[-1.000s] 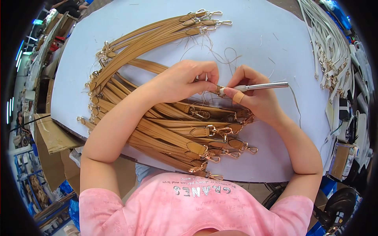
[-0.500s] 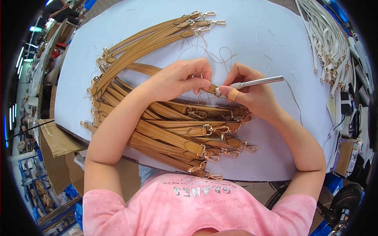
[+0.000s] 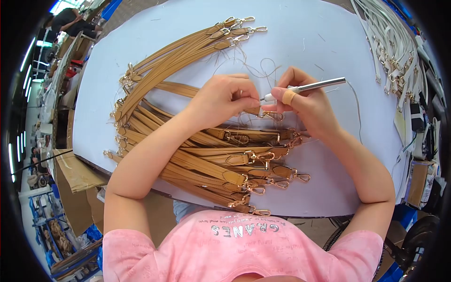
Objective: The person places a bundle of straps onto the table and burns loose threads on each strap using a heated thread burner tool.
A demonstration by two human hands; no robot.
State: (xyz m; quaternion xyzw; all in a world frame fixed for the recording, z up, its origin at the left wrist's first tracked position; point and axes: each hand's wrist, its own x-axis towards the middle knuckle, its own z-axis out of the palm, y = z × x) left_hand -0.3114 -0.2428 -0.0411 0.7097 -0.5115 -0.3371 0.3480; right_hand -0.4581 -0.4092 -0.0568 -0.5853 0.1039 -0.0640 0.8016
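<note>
My left hand (image 3: 228, 99) is closed, pinching the end of a tan strap (image 3: 253, 111) above the pile. A metal clasp (image 3: 273, 115) hangs from that strap end, under my right fingers. My right hand (image 3: 305, 99) is closed around a silver pen-like tool (image 3: 322, 84) with a white tip section and a cord at its rear. The tool's tip points at my left fingertips. A tan band wraps one right finger. Below and left of my hands lie several tan straps (image 3: 202, 175) with metal clasps; loose threads (image 3: 270, 68) curl above the held strap.
White straps with metal clasps (image 3: 392, 61) hang over the table's right side. The white table (image 3: 329, 183) spans the view. Cardboard (image 3: 77, 171) stands at its left edge, and a small box (image 3: 418, 183) at the right. A person (image 3: 73, 22) sits in the upper left background.
The tool's tip has moved up and left from the clasp to my left fingertips, and the clasp now shows more fully. The whole view has shifted slightly.
</note>
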